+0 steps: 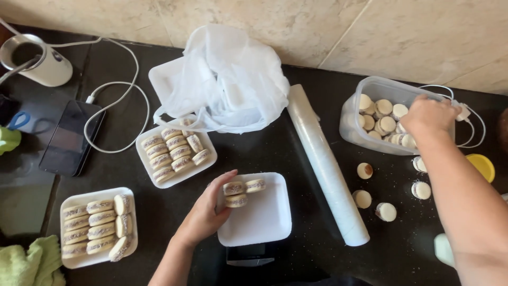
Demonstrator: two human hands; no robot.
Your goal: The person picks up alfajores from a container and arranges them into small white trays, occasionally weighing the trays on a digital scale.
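Observation:
My left hand (208,207) rests at the left edge of a white foam tray (262,220), fingers touching the sandwich cookies (236,194) lying in its upper left corner. That tray sits on a small dark scale (250,255). My right hand (428,116) reaches into a clear plastic tub (370,87) full of round sandwich cookies (383,115); its fingers are hidden inside, so what they hold cannot be told.
Two filled foam trays (174,151) (98,225) sit on the black counter at left. A white plastic bag (227,79), a roll of cling film (325,164), loose cookies (386,212), a phone (71,137), a white mug (37,61), a yellow lid (481,165) and a green cloth (32,262) surround them.

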